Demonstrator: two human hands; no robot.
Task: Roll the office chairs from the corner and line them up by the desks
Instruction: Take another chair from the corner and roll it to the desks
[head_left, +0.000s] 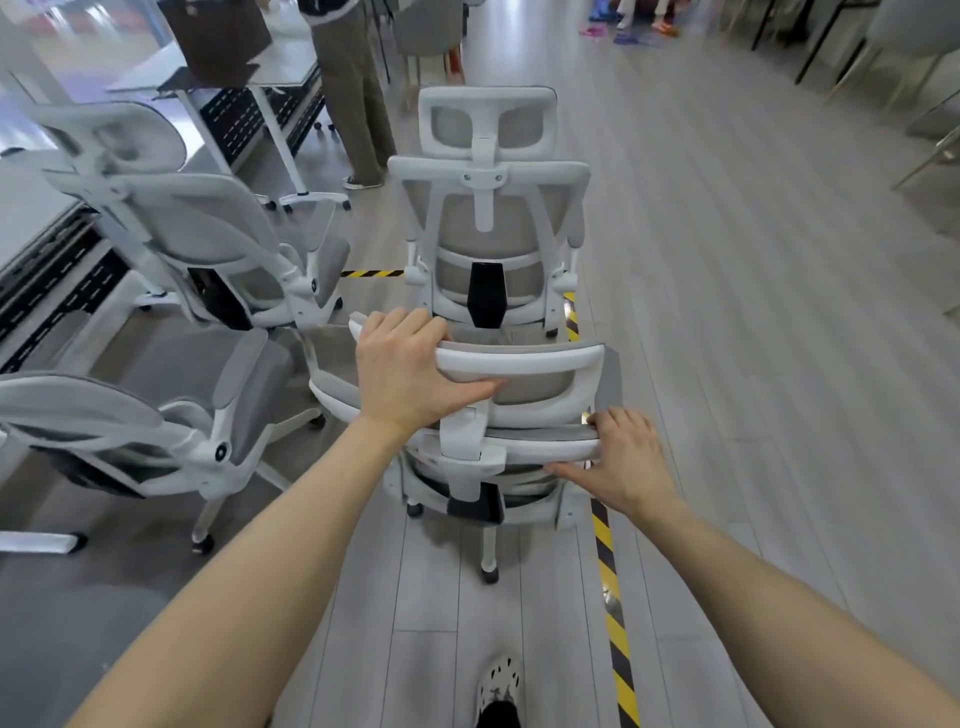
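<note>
The seat of the chair (467, 441) is hidden (by its back (545, 446)); the headrest (524, 361) is gripped by the left hand (405, 369), the back by the right hand (623, 462).

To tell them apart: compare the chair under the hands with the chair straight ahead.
The near chair is held: left hand grips its headrest, right hand its back frame; the far chair is untouched. The near chair is seen steeply from above, the far chair more from behind. Both have white frames, grey mesh and backs toward the camera.
</note>
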